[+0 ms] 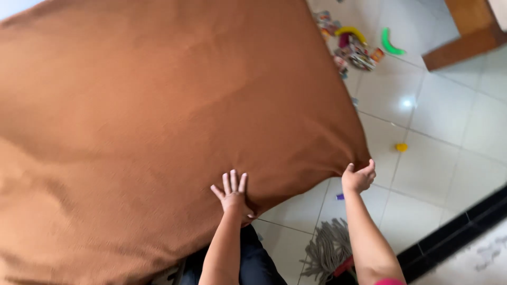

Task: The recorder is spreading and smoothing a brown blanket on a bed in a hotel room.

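Observation:
A large brown sheet (158, 121) covers a bed and fills most of the head view. My left hand (232, 192) lies flat on the sheet near its front edge, fingers spread apart. My right hand (359, 177) grips the sheet's corner at the right, fingers curled around the fabric's edge. Both forearms reach up from the bottom of the view.
White tiled floor (438, 121) lies to the right. Scattered toys and cards (354, 45), a green curved piece (392, 43) and a small yellow object (402, 147) sit on it. A grey mop head (328, 252) lies near my legs. A wooden furniture corner (467, 31) stands top right.

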